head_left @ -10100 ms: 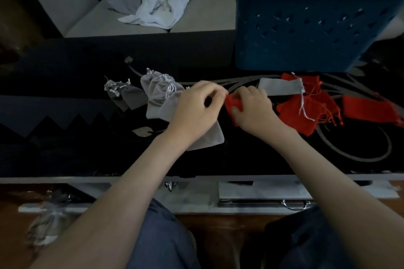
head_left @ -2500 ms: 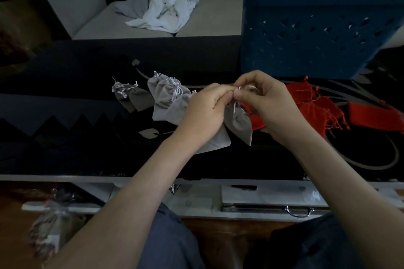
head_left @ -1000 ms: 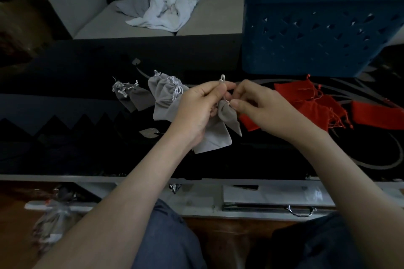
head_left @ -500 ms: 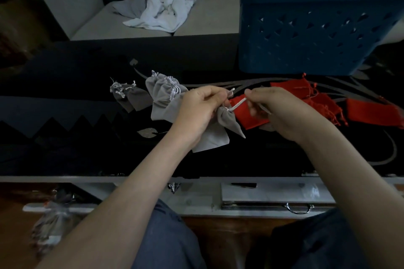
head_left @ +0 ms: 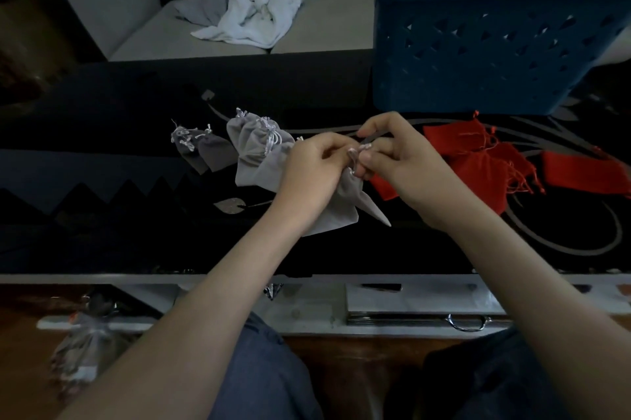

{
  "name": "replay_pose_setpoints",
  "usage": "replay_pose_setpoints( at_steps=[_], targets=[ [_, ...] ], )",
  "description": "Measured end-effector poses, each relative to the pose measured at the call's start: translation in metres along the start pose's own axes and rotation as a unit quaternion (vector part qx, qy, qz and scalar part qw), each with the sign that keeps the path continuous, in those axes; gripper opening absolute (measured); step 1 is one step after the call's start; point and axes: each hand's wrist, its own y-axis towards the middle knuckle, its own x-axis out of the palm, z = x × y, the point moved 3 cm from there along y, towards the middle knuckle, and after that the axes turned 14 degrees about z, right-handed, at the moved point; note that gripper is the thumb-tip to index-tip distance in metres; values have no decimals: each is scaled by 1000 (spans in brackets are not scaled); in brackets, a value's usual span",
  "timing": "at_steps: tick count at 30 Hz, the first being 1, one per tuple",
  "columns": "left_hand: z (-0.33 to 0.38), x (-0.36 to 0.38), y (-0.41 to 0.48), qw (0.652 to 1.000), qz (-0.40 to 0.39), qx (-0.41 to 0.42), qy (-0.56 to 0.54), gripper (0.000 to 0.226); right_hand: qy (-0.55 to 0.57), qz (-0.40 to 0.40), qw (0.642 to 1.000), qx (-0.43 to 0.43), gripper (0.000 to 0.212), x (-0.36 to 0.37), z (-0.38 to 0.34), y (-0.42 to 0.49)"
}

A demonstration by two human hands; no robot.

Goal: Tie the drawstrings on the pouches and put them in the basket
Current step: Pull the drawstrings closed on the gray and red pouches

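Note:
A grey pouch [head_left: 355,195] hangs between my hands above the black table [head_left: 102,153]. My left hand [head_left: 312,173] grips its gathered neck. My right hand [head_left: 403,160] pinches the pale drawstring [head_left: 356,154] right beside the left fingertips. Several tied grey pouches [head_left: 252,146] lie to the left, with a flat grey one [head_left: 263,170] partly under my left hand. Several red pouches [head_left: 485,163] lie to the right. The blue basket [head_left: 478,43] stands at the back right.
Crumpled white and grey cloths [head_left: 252,16] lie on the sofa [head_left: 324,23] behind the table. Below the table's near edge sits a lower shelf [head_left: 409,303] holding flat items. A small bag [head_left: 85,341] lies on the floor at the lower left.
My right hand has come back in from the right, where it had pulled the drawstring taut, and now meets my left hand at the pouch's neck.

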Motion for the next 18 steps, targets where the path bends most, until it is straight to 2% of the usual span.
replay_pose_setpoints(
  at_steps=[11, 14, 18],
  targets=[
    [11, -2, -5, 989, 53, 96, 99, 15, -16, 86, 996, 28, 9, 1, 4, 3],
    [12, -3, -5, 991, 34, 82, 104, 16, -39, 95, 994, 22, 3, 1, 4, 1],
    [11, -3, -7, 994, -8, 63, 91, 19, -84, 120, 989, -2, 5, -1, 5, 2]
  ],
)
